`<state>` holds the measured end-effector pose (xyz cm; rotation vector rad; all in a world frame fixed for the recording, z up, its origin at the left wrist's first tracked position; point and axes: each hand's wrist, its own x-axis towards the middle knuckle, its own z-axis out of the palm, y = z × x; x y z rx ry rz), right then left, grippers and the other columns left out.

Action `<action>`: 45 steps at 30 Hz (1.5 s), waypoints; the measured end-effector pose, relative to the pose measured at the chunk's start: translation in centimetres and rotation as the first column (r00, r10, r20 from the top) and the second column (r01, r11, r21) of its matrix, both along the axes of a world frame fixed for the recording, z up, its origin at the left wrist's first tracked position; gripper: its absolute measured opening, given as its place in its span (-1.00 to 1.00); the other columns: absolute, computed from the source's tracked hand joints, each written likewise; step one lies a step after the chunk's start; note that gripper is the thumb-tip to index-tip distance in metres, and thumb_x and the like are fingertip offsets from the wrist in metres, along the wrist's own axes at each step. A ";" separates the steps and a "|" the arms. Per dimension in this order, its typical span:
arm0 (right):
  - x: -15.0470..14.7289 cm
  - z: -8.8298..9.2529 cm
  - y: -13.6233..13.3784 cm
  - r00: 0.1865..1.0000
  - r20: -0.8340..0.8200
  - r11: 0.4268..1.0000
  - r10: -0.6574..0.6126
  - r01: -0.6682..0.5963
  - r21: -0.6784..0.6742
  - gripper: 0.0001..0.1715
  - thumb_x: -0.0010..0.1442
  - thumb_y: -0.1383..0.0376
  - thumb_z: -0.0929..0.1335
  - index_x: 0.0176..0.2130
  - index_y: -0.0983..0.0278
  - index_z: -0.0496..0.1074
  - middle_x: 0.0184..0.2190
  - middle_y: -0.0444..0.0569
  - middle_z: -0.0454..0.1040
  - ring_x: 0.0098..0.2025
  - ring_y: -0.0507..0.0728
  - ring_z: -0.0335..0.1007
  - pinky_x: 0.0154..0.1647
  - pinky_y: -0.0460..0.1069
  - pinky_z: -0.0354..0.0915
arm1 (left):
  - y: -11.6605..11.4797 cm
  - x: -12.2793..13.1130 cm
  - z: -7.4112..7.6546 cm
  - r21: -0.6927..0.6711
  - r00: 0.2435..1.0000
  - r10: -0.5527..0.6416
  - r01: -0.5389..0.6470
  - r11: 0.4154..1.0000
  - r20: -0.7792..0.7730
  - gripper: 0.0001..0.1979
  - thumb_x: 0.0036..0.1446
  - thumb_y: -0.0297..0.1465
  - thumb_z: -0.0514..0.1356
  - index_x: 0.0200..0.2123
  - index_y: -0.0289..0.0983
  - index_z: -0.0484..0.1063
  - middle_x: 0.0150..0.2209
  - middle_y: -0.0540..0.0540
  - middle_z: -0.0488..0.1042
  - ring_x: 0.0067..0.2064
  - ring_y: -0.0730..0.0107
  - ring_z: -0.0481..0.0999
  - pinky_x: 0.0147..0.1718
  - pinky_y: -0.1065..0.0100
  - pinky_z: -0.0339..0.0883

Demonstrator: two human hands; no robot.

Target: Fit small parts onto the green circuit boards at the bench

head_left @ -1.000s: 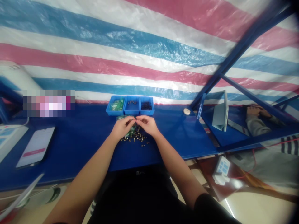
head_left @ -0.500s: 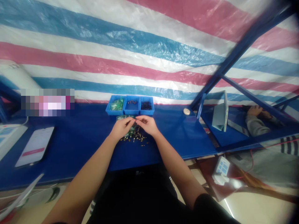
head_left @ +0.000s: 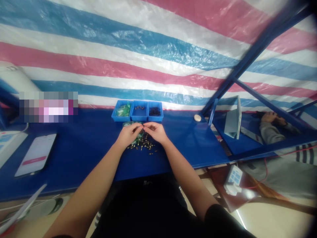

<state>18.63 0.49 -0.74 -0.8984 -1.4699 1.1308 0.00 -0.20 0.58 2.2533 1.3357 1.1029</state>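
Note:
My left hand (head_left: 128, 134) and my right hand (head_left: 155, 132) are close together over the blue table (head_left: 81, 145), fingertips pinched and almost meeting. Between the fingertips is a tiny part, too small to name. Under the hands lies a scatter of small brass-coloured parts (head_left: 143, 145) and some green pieces (head_left: 130, 124). Just beyond the hands stands a row of three small blue bins (head_left: 138, 111): the left one holds green pieces, the middle one a few brass bits, the right one dark parts.
A phone (head_left: 36, 154) with a lit screen lies at the left, by a white device (head_left: 8, 145). A small round object (head_left: 197, 118) sits right of the bins. At the right, behind a blue frame (head_left: 237, 72), stands a tablet (head_left: 232, 119), and another person's arm (head_left: 271, 130) rests there. A striped tarp hangs behind.
Both hands stay pinched together over the scattered parts, with only slight finger motion. The view has shifted a little.

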 end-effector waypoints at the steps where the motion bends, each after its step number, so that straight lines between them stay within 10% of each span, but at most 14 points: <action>1: 0.0 0.0 0.0 1.000 0.003 1.000 -0.002 0.002 0.000 -0.57 0.04 0.06 0.48 -0.15 0.25 0.56 -0.25 -0.01 0.61 -0.26 0.11 0.54 -0.16 0.02 0.46 | 0.0 0.0 0.0 -0.004 1.000 0.002 -0.002 1.000 -0.002 -0.70 0.29 -0.15 0.09 -0.19 -0.19 0.53 -0.21 -0.05 0.60 -0.28 0.35 0.57 -0.25 0.41 0.37; 25: -0.1 0.2 -0.1 1.000 -0.027 1.000 0.004 -0.004 -0.001 -0.59 0.03 0.07 0.48 -0.17 0.27 0.56 -0.26 0.00 0.61 -0.29 0.10 0.53 -0.19 0.01 0.44 | -0.3 0.1 0.5 -0.083 0.999 0.019 -0.023 0.996 -0.038 -0.70 0.32 -0.18 0.05 -0.22 -0.22 0.48 -0.49 0.02 0.50 -0.44 0.42 0.49 -0.38 0.45 0.27; 36: 0.9 0.0 1.0 0.992 0.080 0.989 -0.100 0.107 -0.097 -0.59 0.01 0.06 0.48 -0.20 0.27 0.58 -0.40 -0.05 0.60 -0.44 0.06 0.47 -0.34 -0.01 0.43 | -0.3 -0.1 0.4 0.007 0.996 0.090 -0.090 0.996 -0.023 -0.66 0.31 -0.17 0.03 -0.21 -0.22 0.53 -0.29 -0.05 0.60 -0.32 0.36 0.55 -0.29 0.42 0.33; 45: 2.1 0.2 3.2 0.974 -0.021 0.973 -0.226 0.225 -0.055 -0.30 0.08 -0.01 0.41 0.14 0.24 0.39 -0.02 0.09 0.54 -0.19 0.12 0.54 -0.17 0.04 0.46 | -0.3 0.0 0.3 0.007 0.996 0.085 -0.085 0.996 -0.025 -0.68 0.30 -0.19 0.05 -0.24 -0.22 0.54 -0.34 -0.02 0.59 -0.35 0.39 0.54 -0.32 0.43 0.30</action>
